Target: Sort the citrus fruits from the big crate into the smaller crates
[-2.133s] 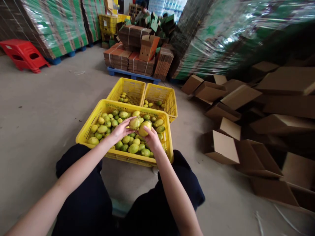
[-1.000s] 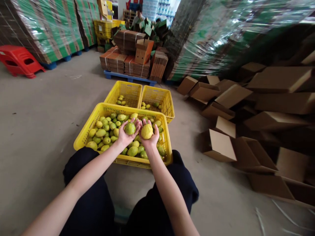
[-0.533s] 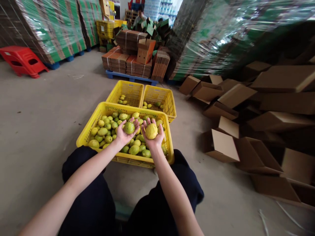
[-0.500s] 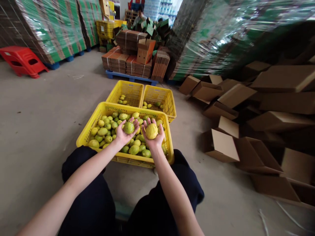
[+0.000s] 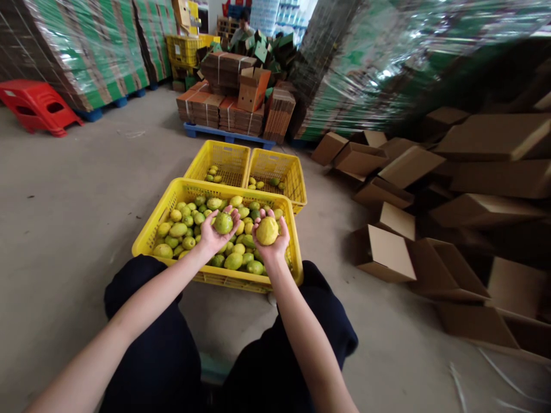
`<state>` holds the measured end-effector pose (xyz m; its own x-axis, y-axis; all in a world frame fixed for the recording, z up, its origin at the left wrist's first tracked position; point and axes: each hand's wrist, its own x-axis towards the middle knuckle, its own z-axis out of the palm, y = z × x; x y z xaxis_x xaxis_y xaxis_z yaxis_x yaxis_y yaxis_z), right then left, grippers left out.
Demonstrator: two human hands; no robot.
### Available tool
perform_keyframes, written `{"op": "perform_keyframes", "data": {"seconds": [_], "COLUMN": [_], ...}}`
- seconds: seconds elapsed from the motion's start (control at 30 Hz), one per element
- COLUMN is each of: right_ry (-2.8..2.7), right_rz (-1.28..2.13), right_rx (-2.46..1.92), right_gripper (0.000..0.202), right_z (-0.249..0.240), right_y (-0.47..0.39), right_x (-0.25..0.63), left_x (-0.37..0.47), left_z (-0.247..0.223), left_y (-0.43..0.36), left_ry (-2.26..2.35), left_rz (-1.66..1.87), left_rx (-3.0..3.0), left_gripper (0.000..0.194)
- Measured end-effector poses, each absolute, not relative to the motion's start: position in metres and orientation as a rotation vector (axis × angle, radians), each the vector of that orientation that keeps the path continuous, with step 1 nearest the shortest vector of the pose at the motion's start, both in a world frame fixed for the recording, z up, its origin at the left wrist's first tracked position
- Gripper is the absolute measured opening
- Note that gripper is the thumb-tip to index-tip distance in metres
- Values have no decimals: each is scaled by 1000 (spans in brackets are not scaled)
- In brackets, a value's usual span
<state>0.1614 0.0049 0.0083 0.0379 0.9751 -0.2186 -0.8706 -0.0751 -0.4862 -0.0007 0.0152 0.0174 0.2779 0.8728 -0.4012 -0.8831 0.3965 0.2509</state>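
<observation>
A green lemon rests in the upturned palm of my left hand, its fingers curled loosely around the fruit. My right hand cups a larger yellow lemon in the same way, palm up. Both hands are above a yellow plastic crate in front of my knees. Many green and yellow lemons fill the lower part of that crate. Some of them are hidden behind my hands and forearms.
Behind stand two more yellow crates, a left one and a right one, each with a few lemons. Open cardboard boxes lie heaped on the right. Flattened cartons sit on a blue pallet. A red stool is at left; a person is far back.
My right hand has turned slightly, and the yellow lemon sits a little to the right and lower. The left hand and green lemon are nearly unchanged.
</observation>
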Motion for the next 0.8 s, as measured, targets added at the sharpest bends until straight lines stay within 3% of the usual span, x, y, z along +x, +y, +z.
{"op": "perform_keyframes", "data": {"seconds": [0.53,0.67,0.8], "right_ry": [-79,-36,127], "right_rz": [1567,1524,1504], "right_rx": [-574,-609,-687], "right_gripper": [17,13,17], "right_z": [20,18,21], "right_y": [3,8,8], "right_x": [159,173,187], "left_x": [0,8,26], "left_z": [13,-8,-57], "left_y": [14,5,-38], "left_ry": [581,638,535], "left_rz": [1066,587,-332], "left_rx": [62,536,977], "left_gripper": [31,26,21]}}
